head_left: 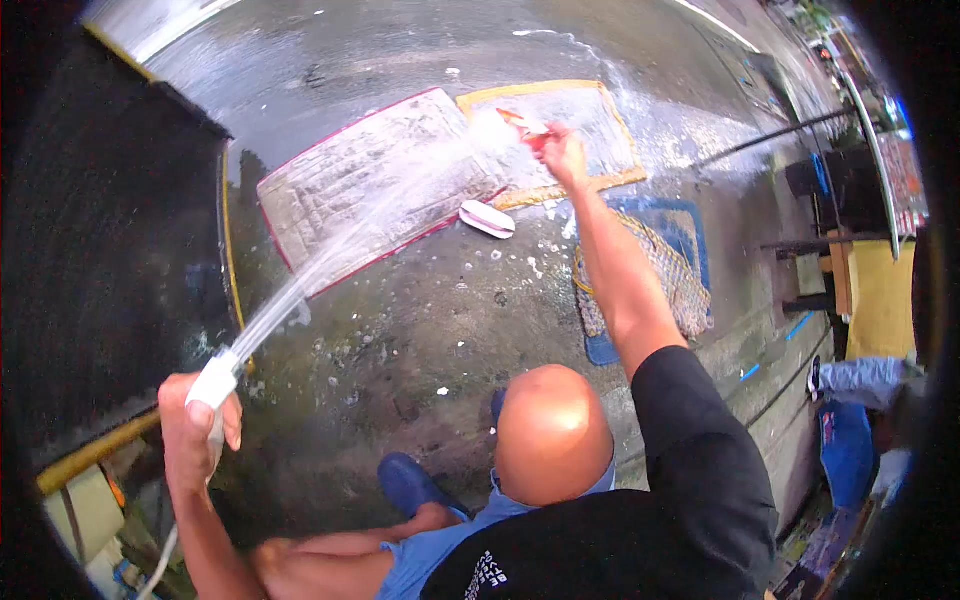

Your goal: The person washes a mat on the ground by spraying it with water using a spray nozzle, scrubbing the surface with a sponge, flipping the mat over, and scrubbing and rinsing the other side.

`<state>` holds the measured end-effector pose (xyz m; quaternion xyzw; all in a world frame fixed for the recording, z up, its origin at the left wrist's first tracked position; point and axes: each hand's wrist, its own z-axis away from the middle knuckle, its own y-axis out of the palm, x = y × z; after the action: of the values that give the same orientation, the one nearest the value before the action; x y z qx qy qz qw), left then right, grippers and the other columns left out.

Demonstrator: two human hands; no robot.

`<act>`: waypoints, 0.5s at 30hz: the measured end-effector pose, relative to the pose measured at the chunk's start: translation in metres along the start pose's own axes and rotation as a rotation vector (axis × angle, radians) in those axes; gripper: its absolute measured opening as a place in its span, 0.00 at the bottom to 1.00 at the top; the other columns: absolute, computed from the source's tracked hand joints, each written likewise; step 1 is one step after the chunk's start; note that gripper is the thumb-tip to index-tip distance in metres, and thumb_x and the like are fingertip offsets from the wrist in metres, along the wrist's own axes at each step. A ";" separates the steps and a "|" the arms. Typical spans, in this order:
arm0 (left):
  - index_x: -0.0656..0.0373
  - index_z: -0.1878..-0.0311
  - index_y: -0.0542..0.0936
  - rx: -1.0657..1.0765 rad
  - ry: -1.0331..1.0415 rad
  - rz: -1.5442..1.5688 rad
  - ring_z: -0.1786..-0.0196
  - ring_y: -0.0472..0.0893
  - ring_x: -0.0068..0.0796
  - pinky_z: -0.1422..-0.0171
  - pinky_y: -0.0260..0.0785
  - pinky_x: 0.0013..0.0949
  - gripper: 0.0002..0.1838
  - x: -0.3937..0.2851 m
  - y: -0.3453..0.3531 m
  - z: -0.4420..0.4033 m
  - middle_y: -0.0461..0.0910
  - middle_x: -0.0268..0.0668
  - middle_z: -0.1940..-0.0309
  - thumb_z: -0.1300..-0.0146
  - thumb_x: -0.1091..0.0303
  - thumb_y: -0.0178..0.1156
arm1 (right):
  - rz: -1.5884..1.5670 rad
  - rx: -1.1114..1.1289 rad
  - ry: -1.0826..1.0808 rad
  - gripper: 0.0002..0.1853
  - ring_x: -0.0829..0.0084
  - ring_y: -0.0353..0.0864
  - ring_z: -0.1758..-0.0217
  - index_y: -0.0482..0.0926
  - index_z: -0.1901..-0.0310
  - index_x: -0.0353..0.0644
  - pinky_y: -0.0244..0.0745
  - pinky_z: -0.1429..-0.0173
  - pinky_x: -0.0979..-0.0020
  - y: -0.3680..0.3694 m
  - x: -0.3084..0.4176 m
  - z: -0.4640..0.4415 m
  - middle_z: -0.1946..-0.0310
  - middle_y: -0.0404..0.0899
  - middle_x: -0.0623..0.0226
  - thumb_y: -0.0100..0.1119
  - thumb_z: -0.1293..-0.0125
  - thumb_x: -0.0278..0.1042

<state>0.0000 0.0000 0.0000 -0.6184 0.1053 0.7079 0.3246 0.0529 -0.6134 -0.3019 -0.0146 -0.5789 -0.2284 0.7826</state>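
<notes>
My left hand [200, 425] is closed round a white spray head [213, 380], and water streams from it toward the upper middle. My right hand [562, 155] grips a red and white object [525, 130], partly blurred by spray, above a pale mat with a yellow border [585, 88]. Beside that mat lies a pale quilted mat with a red edge [350, 190], under the path of the water. A white and pink brush-like object [487, 219] rests on the wet floor just below the two mats.
Blue-edged mats [690, 245] lie beneath my right forearm. A large dark panel with a yellow edge [110, 230] takes up the left side. Metal rails [880, 150] and a yellow cloth [882, 300] are at the right. Foam spots dot the wet floor [400, 330].
</notes>
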 end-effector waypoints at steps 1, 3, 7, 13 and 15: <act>0.61 0.83 0.73 -0.028 -0.040 0.002 0.87 0.71 0.24 0.81 0.63 0.29 0.40 -0.002 0.006 0.000 0.70 0.33 0.89 0.34 0.29 0.55 | 0.201 -0.156 -0.102 0.15 0.76 0.79 0.75 0.81 0.45 0.43 0.74 0.71 0.75 0.030 -0.017 0.001 0.70 0.84 0.63 0.49 0.29 0.27; 0.62 0.80 0.74 -0.018 -0.016 0.017 0.85 0.72 0.22 0.80 0.62 0.29 0.37 0.012 0.002 -0.002 0.72 0.33 0.87 0.32 0.33 0.56 | 1.142 -0.239 -0.425 0.12 0.55 0.87 0.66 0.86 0.54 0.40 0.82 0.57 0.60 0.087 -0.044 0.020 0.64 0.87 0.52 0.54 0.32 0.29; 0.63 0.76 0.76 -0.029 -0.141 0.003 0.83 0.72 0.20 0.79 0.65 0.27 0.35 0.015 -0.007 0.009 0.73 0.32 0.84 0.32 0.36 0.59 | 1.686 0.231 -0.654 0.24 0.44 0.77 0.36 0.84 0.43 0.53 0.77 0.38 0.47 0.165 -0.124 0.056 0.37 0.75 0.43 0.67 0.44 0.40; 0.63 0.76 0.77 -0.069 -0.193 0.018 0.83 0.74 0.20 0.79 0.66 0.27 0.34 0.020 -0.013 0.015 0.73 0.32 0.84 0.33 0.36 0.61 | 0.908 -0.073 -0.122 0.23 0.50 0.85 0.48 0.80 0.42 0.35 0.83 0.47 0.51 0.183 -0.132 -0.005 0.43 0.81 0.46 0.60 0.32 0.43; 0.63 0.76 0.77 -0.045 -0.197 0.050 0.82 0.74 0.20 0.78 0.66 0.27 0.34 0.017 -0.011 0.015 0.74 0.32 0.84 0.33 0.36 0.61 | 0.336 -0.019 0.089 0.21 0.56 0.87 0.54 0.82 0.46 0.31 0.84 0.51 0.55 0.183 -0.111 -0.014 0.49 0.84 0.51 0.56 0.29 0.42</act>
<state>-0.0058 0.0222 -0.0098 -0.5500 0.0721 0.7754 0.3017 0.1092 -0.4156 -0.3633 -0.1084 -0.5309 -0.1000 0.8345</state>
